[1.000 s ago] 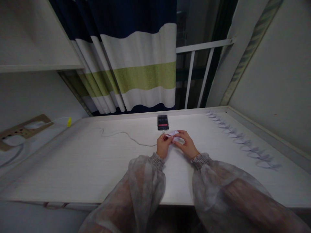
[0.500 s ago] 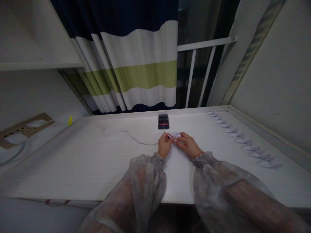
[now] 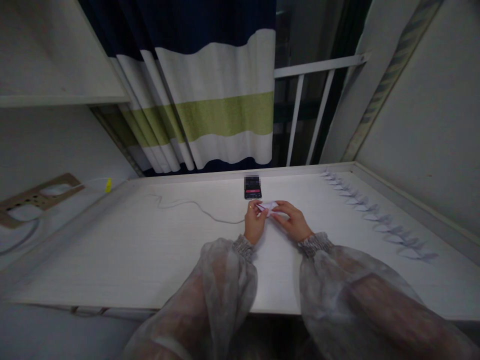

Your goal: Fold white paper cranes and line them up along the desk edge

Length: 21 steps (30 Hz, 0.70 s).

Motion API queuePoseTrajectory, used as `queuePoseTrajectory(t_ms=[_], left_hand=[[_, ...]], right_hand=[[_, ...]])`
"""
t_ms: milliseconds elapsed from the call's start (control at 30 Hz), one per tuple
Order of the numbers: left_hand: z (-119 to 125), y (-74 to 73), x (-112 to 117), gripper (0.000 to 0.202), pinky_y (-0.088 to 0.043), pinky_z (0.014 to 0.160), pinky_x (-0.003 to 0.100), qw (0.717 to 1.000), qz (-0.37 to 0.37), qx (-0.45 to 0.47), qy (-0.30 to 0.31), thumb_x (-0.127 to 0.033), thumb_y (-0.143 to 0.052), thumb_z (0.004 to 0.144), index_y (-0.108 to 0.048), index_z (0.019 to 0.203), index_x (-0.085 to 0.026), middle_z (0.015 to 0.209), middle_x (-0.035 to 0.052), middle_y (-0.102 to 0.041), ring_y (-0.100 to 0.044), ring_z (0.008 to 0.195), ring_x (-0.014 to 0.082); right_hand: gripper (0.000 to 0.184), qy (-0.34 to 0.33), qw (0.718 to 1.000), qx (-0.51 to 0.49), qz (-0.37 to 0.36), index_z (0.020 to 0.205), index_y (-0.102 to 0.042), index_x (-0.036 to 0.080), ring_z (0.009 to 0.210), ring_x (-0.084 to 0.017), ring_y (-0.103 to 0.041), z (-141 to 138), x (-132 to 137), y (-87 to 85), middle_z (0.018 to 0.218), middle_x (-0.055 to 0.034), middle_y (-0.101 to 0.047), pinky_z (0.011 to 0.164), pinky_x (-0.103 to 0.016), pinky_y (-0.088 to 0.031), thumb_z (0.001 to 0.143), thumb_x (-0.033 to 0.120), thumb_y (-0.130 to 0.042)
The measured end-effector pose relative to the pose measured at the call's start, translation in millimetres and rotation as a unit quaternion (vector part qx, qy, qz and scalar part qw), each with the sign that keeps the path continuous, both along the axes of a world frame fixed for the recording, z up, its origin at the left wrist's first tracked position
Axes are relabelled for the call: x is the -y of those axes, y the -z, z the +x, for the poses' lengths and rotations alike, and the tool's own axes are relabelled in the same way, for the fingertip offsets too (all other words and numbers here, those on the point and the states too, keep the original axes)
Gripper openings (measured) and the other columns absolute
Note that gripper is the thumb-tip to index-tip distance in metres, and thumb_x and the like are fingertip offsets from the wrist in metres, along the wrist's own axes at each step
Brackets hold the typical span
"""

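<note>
Between my hands is a small piece of folded white paper (image 3: 268, 206), with slanting creases and pointed edges showing. My left hand (image 3: 255, 222) pinches its left end between thumb and fingers; a ring sits on one finger. From the other side my right hand (image 3: 292, 221) grips the right end, thumb below and fingers on top. Both hands are just above the white desk (image 3: 180, 270), close to its middle. Just beyond them a phone (image 3: 252, 187) lies on the desk, its screen lit with a red bar.
A row of folded paper pieces (image 3: 375, 215) runs along the desk's right side. A thin white cable (image 3: 195, 204) trails left from near my left hand. The raised desk rim, a striped curtain (image 3: 225, 115) and a window rail (image 3: 318, 67) stand behind. At left is a power strip (image 3: 37, 197).
The paper now shows more of its creased, pointed face between my fingers. My hands have shifted very slightly; the phone and the paper row stay in place.
</note>
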<state>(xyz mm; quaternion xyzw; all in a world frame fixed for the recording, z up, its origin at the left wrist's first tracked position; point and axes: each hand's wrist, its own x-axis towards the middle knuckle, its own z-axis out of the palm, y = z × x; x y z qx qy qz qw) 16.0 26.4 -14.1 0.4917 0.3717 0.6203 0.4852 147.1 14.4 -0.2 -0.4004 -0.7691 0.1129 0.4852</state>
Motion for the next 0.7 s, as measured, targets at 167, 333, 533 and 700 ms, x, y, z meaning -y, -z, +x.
queuePoseTrajectory(t_ms=[167, 333, 533, 700], left_hand=[[3, 0.3, 2, 0.039, -0.042, 0.073, 0.024, 0.995, 0.087, -0.05, 0.004, -0.018, -0.056, 0.07, -0.042, 0.105, -0.021, 0.092, 0.0026, -0.051, -0.051, 0.081, 0.0115], [2, -0.7, 3, 0.044, -0.038, 0.079, 0.025, 0.993, 0.097, -0.072, 0.014, -0.014, -0.058, 0.066, -0.044, 0.107, -0.02, 0.102, 0.0047, -0.046, -0.045, 0.093, 0.0141], [-1, 0.5, 3, 0.053, -0.04, 0.07, 0.023, 0.994, 0.059, -0.089, 0.024, -0.011, -0.06, 0.062, -0.044, 0.112, -0.022, 0.099, 0.0047, -0.044, -0.045, 0.083, 0.0126], [-3, 2.2, 4, 0.053, -0.041, 0.066, 0.022, 0.993, 0.051, -0.104, 0.025, -0.008, -0.058, 0.06, -0.049, 0.11, -0.023, 0.1, 0.0046, -0.042, -0.044, 0.078, 0.0111]], right_hand=[[0.014, 0.031, 0.999, -0.022, 0.007, 0.086, -0.054, 0.019, 0.08, -0.017, -0.052, -1, 3, -3.1, 0.085, -0.0058, -0.05, 0.073, -0.033, -0.046, 0.074, 0.025, -0.053], [0.033, 0.021, 0.994, -0.09, -0.063, 0.101, -0.043, 0.019, 0.073, -0.016, -0.054, -3, 2, 1.3, 0.091, -0.0054, -0.052, 0.068, -0.032, -0.046, 0.072, 0.029, -0.055], [0.04, -0.002, 0.978, -0.163, -0.13, 0.1, -0.042, 0.02, 0.066, -0.015, -0.055, -1, -4, 10.4, 0.079, -0.0015, -0.055, 0.065, -0.031, -0.046, 0.067, 0.032, -0.06], [0.034, 0.013, 0.974, -0.168, -0.152, 0.091, -0.049, 0.019, 0.067, -0.015, -0.055, 1, -6, 13.4, 0.085, -0.0038, -0.057, 0.066, -0.032, -0.046, 0.063, 0.031, -0.063]])
